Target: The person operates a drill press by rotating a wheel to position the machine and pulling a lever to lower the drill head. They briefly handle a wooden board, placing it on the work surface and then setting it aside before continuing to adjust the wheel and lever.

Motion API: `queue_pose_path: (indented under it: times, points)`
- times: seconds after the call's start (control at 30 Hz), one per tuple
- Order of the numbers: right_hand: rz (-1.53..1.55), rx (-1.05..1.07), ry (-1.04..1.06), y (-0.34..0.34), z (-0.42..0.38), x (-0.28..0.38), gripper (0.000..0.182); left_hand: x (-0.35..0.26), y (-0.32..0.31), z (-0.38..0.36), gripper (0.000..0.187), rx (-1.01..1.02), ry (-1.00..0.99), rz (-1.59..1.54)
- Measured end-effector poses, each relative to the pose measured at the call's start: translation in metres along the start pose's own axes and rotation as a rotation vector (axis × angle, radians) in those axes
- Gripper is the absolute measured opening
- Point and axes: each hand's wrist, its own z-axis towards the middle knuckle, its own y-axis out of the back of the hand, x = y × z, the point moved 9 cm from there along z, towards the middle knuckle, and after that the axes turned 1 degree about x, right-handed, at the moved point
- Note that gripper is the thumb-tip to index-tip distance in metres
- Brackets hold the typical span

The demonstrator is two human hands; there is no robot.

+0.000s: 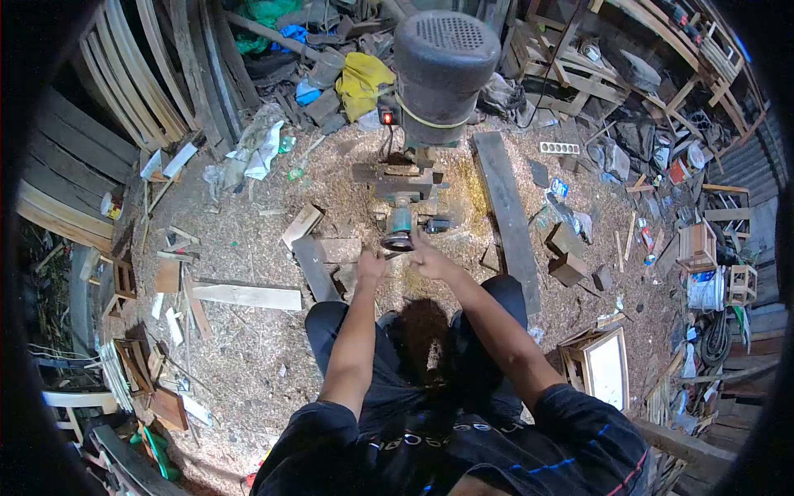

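Note:
In front of my knees is a small green-bodied grinding machine (401, 220) with a dark round disc (398, 242) facing me. My left hand (371, 264) is closed, just left of and below the disc. From its fingers a thin dark bar (393, 255) runs toward my right hand, under the disc's lower edge. My right hand (428, 259) is beside the disc on the right, one finger pointing up along its edge, the others curled by the bar's end. The bar's exact kind is too small to make out, as is whether it touches the disc.
A large dark motor housing (447, 70) hangs beyond the grinder, near a red-lit switch (387, 118). Wood shavings cover the ground. A long dark plank (506, 211) lies to the right, a pale board (248, 296) to the left. A wooden-framed box (600, 368) stands at right.

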Motion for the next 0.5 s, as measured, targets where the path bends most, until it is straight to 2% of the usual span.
queue_pose_path:
  times: [0.1, 0.3, 0.33, 0.4, 0.43, 0.47, 0.5]
  points:
    - [0.03, -0.295, -0.071, 0.052, -0.005, 0.011, 0.085, -0.074, 0.072, -0.026, 0.043, -0.282, -0.301, -0.179]
    - [-0.046, -0.405, -0.025, 0.13, -0.026, 0.07, 0.075, -0.171, 0.137, -0.069, 0.042, -0.415, -0.645, -0.162]
    - [-0.05, -0.524, 0.03, 0.154, -0.032, 0.088, 0.065, -0.186, 0.155, -0.071, 0.039, -0.454, -0.647, -0.255]
    - [-0.063, -0.74, 0.082, 0.221, -0.034, 0.123, 0.05, -0.248, 0.23, -0.093, 0.033, -0.529, -0.64, -0.406]
    - [0.073, -0.804, 0.172, 0.259, -0.03, 0.147, 0.043, -0.276, 0.263, -0.097, 0.031, -0.564, -0.63, -0.465]
    - [0.213, -0.864, 0.262, 0.297, -0.027, 0.172, 0.037, -0.308, 0.299, -0.11, 0.028, -0.712, -0.742, -0.519]
    - [0.201, -0.904, 0.22, 0.336, -0.023, 0.198, 0.036, -0.341, 0.331, -0.122, 0.026, -0.866, -0.862, -0.574]
